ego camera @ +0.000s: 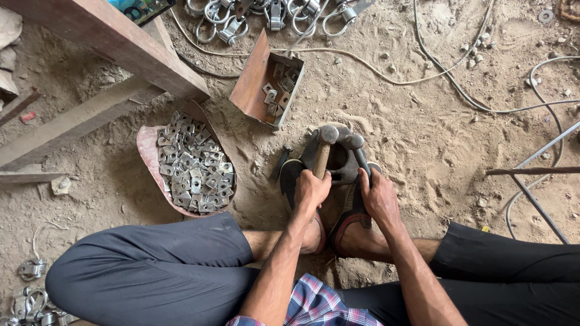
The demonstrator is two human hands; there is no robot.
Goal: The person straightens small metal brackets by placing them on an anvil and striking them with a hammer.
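Wooden-handled hammer (323, 151) gripped in left hand (311, 192).

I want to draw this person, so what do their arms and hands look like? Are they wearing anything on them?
Both forearms are bare, and the left hand and right hand have no gloves, rings or watch showing. A blue, red and white checked shirt shows near the elbows.

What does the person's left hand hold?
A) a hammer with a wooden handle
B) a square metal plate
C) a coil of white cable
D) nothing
A: the left hand grips the wooden handle of a hammer, whose head rests over the dark metal block.
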